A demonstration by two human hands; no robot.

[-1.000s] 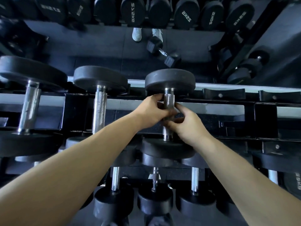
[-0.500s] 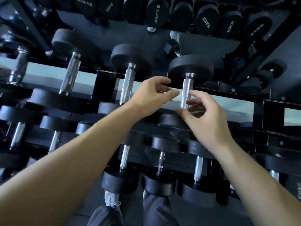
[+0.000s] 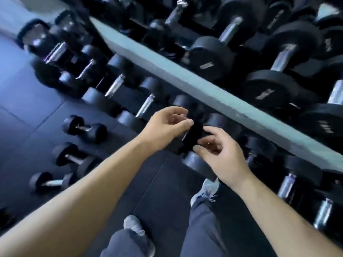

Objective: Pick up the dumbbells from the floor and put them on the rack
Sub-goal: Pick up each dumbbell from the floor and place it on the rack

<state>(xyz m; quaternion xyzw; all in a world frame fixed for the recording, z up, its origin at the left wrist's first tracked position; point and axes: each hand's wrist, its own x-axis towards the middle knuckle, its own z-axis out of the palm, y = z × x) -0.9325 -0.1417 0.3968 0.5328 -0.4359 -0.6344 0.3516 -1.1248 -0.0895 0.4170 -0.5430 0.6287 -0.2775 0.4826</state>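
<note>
Three small black dumbbells lie on the dark floor at the left: one point(image 3: 84, 129) farthest from me, one point(image 3: 74, 160) in the middle, one point(image 3: 52, 181) nearest. The rack point(image 3: 213, 95), with a pale green-grey rail, runs diagonally from upper left to right and holds several black dumbbells with chrome handles. My left hand point(image 3: 167, 127) and my right hand point(image 3: 220, 156) hover in front of the rack's lower row, fingers loosely curled and apart, holding nothing. The view is motion-blurred.
My two feet in grey shoes point(image 3: 207, 190) and grey trousers stand on the black rubber floor point(image 3: 27, 101) below my hands. Larger dumbbells point(image 3: 211, 56) fill the upper tier at the right. Another dark object shows at the left edge point(image 3: 5, 217).
Both hands have let go of the dumbbell set on the upper tier and pulled back, empty. My view has swung down and left, bringing the floor dumbbells into sight.
</note>
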